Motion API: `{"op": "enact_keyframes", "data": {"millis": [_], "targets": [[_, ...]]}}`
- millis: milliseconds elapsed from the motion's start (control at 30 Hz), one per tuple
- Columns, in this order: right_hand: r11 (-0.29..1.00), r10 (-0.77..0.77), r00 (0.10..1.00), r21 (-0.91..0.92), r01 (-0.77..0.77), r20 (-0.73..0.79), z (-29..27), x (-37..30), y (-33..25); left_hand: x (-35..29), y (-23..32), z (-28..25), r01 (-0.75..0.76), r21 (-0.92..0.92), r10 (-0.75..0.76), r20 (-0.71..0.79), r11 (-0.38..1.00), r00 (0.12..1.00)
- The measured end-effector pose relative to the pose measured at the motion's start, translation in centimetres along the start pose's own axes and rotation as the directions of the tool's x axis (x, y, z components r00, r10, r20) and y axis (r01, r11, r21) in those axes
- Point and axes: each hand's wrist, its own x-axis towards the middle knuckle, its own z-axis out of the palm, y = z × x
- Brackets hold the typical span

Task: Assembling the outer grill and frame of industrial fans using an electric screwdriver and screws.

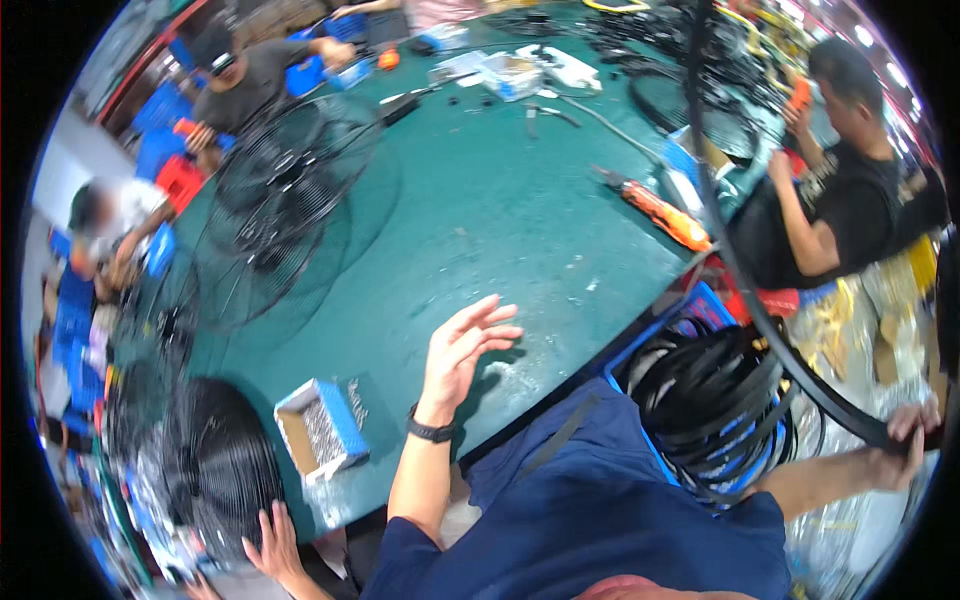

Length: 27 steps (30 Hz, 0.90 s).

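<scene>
My left hand (460,360) hovers over the green table (470,230) near its front edge, fingers spread and nothing in them. Out at the far right, my right hand (908,440) is closed around a long black strip (735,270). From that hand the strip curves up and left, past the top of the picture. Below it, several coiled black strips (700,390) fill a blue crate (655,440) beside my body. An orange and black power screwdriver (665,215) lies on the table, beyond my left hand.
A small cardboard box (350,425) of metal pieces stands at the near left, by stacked black fan guards (225,460). Another person's hand (275,545) touches these. More wire guards (290,180) lie farther left. People sit left and at right (830,190).
</scene>
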Motion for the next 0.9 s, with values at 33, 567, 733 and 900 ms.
{"op": "enact_keyframes", "data": {"millis": [33,567,733,900], "targets": [[0.989,0.060,0.998,0.134,-0.064,0.033,2.2,1.0,3.3,-0.1,0.4,0.3,-0.021,0.007,0.021,0.053,1.000,0.998],[0.564,0.281,0.673,0.450,-0.693,0.684,40.8,-7.3,27.2,-3.3,13.9,-2.3,-0.615,0.644,0.891,-0.342,0.454,0.300],[0.493,0.329,0.591,0.400,-0.773,0.737,43.1,-5.8,32.2,-3.0,13.1,-3.8,-0.538,0.667,0.857,-0.390,0.515,0.337],[0.465,0.668,0.475,0.177,-0.867,0.573,42.3,-7.7,35.2,-2.4,10.8,-4.2,-0.602,0.566,0.824,-0.337,0.564,0.455]]}}
